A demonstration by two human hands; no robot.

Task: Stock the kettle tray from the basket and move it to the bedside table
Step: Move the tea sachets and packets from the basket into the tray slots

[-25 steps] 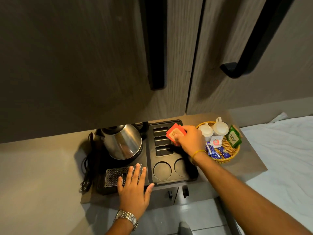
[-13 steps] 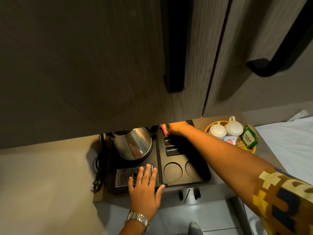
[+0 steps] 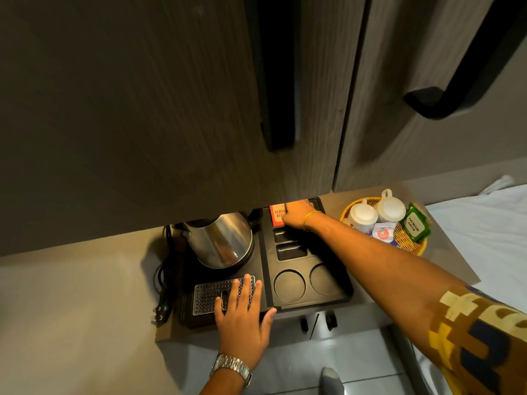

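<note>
- Dark wood cupboard doors [image 3: 171,109] hang close over a narrow ledge [image 3: 71,295]; the black tray [image 3: 339,295] sits on it, partly under the doors, with a white bed [image 3: 484,238] at your right.
- Your left hand [image 3: 242,323] lies flat and spread on the tray's front edge, fingers over the perforated grille [image 3: 211,295], holding nothing.
- Your right hand [image 3: 296,216] reaches to the rear slot and rests on a red sachet [image 3: 277,215] seated there. Whether the fingers pinch it or only press it cannot be told.
- Behind the grille stands a steel kettle [image 3: 222,240], polished, on the tray's left half. Two empty slots and two round cup wells occupy the right half.
- The basket [image 3: 410,246] stands just beside the tray at right, holding two white cups [image 3: 376,212], a green sachet [image 3: 415,226] and smaller packets.
- Handling, sachets: light and thin. Take each by an edge and slide it upright into a slot.
- Handling, cups: hard, likely fragile. Take hold by the handle or rim and seat each in a well.
- Handling, tray: rigid, probably heavier on the kettle side. Grip both short ends and keep it level, or the kettle and cups may slide.
- The cord [image 3: 162,280] trails off the left end. Gather it before lifting.
</note>
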